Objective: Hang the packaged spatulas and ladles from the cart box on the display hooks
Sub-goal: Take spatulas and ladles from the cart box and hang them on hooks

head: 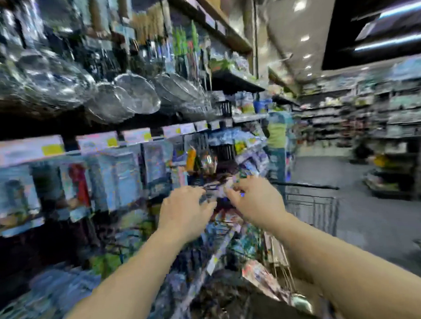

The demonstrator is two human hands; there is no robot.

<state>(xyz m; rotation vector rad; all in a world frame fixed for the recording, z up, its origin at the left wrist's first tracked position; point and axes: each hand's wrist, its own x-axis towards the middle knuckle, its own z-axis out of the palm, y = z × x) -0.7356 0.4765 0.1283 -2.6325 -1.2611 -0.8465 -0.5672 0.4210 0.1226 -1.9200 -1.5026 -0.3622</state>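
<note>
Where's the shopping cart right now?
In the head view, the shopping cart stands right of centre in the aisle, just behind the right hand, beside the display shelves.

Two bare arms are reaching forward toward a store display, the whole scene heavily blurred. The left hand [186, 210] and right hand [256, 201] are hovering close together, fingers curling around a small package [217, 187] between them; what it contains is too blurred to tell. Metal strainers [136, 94] are hanging above. Carded packages [117, 180] are hanging in a row at left. A wire cart [313, 204] is standing just beyond the right hand. An aisle is stretching away at right.
</note>
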